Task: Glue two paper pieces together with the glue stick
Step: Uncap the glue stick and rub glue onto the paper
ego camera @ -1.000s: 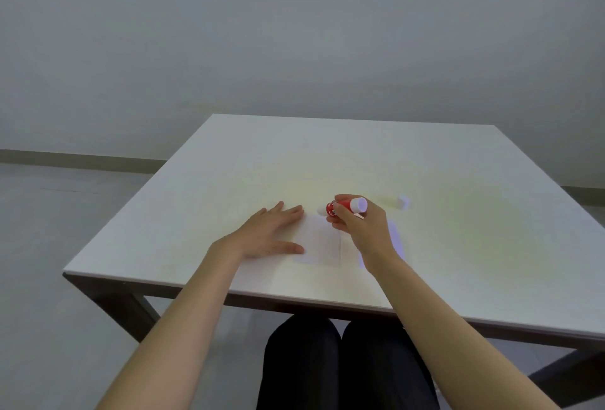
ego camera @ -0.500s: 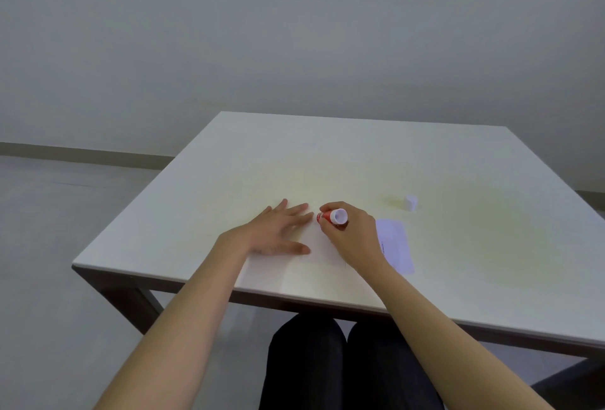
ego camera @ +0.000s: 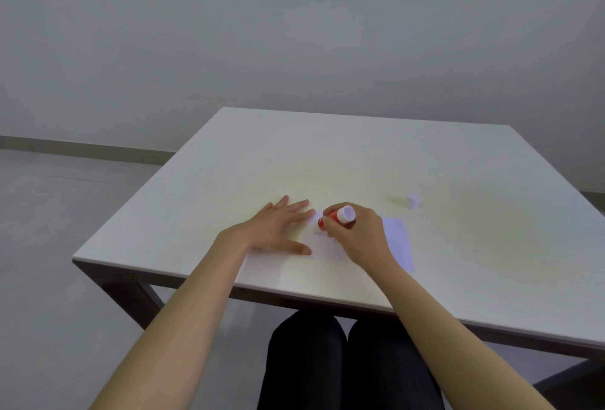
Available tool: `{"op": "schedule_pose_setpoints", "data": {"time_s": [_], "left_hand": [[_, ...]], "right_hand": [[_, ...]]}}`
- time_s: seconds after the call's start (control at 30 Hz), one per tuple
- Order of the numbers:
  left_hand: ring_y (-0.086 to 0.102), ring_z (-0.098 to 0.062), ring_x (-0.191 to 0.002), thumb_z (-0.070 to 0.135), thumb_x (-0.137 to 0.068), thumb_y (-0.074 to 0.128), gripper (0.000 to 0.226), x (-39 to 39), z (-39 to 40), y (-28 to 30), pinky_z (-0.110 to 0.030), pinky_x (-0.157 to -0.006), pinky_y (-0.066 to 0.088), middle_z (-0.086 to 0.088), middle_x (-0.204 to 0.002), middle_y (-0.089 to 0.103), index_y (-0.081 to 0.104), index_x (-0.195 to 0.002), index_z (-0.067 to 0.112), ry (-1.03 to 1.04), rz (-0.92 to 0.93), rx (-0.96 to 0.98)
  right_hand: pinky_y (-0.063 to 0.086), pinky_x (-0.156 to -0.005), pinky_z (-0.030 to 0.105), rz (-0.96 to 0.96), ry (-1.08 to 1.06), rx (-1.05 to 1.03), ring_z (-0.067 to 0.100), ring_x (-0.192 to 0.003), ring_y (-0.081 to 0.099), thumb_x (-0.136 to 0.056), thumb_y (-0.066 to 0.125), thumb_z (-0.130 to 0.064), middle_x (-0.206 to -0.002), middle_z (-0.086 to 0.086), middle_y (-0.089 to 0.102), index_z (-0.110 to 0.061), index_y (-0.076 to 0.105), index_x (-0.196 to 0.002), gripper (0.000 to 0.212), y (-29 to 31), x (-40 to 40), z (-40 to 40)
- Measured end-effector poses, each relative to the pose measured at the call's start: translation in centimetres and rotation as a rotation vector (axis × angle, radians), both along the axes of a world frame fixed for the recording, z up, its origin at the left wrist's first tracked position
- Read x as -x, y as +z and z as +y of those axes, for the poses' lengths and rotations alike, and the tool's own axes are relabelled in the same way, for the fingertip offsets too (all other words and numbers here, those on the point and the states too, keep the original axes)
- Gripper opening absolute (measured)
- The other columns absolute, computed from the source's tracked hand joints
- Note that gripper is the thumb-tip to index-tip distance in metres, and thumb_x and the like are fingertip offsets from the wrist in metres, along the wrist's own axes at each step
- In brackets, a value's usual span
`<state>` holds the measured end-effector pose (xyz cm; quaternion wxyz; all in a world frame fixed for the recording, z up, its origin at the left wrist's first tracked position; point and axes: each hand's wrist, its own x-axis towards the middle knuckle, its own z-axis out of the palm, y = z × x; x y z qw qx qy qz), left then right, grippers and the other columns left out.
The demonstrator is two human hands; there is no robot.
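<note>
Glue stick in right hand; no label legible.

Two paper pieces: one under the hands, one to its right. One glue stick, one loose cap, one table, two hands were visible.
</note>
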<state>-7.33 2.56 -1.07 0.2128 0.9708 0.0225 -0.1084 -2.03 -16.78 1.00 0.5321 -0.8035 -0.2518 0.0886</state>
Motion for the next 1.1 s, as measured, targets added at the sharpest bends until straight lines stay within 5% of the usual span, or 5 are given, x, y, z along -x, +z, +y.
{"op": "schedule_pose_setpoints", "data": {"time_s": [0.17, 0.33, 0.5, 0.83, 1.1], "left_hand": [[-0.014, -0.017, -0.146, 0.061, -0.08, 0.058, 0.087, 0.1, -0.3, 0.7, -0.04, -0.117, -0.009, 0.015, -0.159, -0.003, 0.011, -0.149, 0.036, -0.007, 0.032, -0.037], [-0.013, -0.014, -0.146, 0.061, -0.077, 0.061, 0.086, 0.0, -0.1, 0.3, -0.038, -0.116, -0.009, 0.018, -0.158, 0.0, 0.015, -0.147, 0.04, 0.011, 0.011, 0.008], [-0.013, -0.013, -0.146, 0.063, -0.075, 0.061, 0.088, -0.1, -0.3, -0.2, -0.039, -0.117, -0.008, 0.02, -0.158, 0.001, 0.016, -0.147, 0.042, 0.033, -0.016, 0.007], [-0.014, -0.015, -0.146, 0.059, -0.077, 0.062, 0.089, 0.2, -0.6, 0.6, -0.04, -0.118, -0.009, 0.016, -0.159, -0.003, 0.013, -0.149, 0.036, 0.012, 0.019, -0.013], [-0.014, -0.015, -0.146, 0.059, -0.077, 0.063, 0.09, 0.2, -0.6, 0.3, -0.039, -0.117, -0.009, 0.017, -0.159, -0.002, 0.012, -0.148, 0.038, 0.018, 0.002, -0.016]], "right_hand": [[0.051, -0.081, 0.039, -0.005, -0.093, 0.032, 0.027, -0.081, 0.068, -0.078, 0.062, -0.015, -0.077, 0.007, 0.073, -0.008, 0.069, -0.077, 0.01, 0.7, -1.9, 0.7], [0.041, -0.06, 0.009, -0.078, -0.034, 0.032, 0.001, -0.068, 0.059, -0.081, 0.065, -0.02, -0.072, -0.011, 0.067, -0.017, 0.07, -0.081, 0.005, 0.0, 0.3, 0.3], [0.038, -0.047, 0.009, -0.073, 0.074, 0.01, 0.0, -0.051, 0.05, -0.076, 0.064, -0.015, -0.057, -0.021, 0.061, -0.018, 0.068, -0.071, 0.006, -0.5, 2.4, -0.3], [0.052, -0.082, 0.04, -0.016, -0.104, 0.027, 0.026, -0.08, 0.068, -0.08, 0.06, -0.013, -0.077, 0.007, 0.073, -0.006, 0.068, -0.076, 0.012, 0.8, -1.2, -0.4], [0.047, -0.059, 0.02, 0.005, -0.011, -0.035, 0.008, -0.063, 0.063, -0.077, 0.067, -0.023, -0.071, -0.007, 0.072, -0.026, 0.069, -0.075, 0.004, -1.1, 3.0, -2.1]]}}
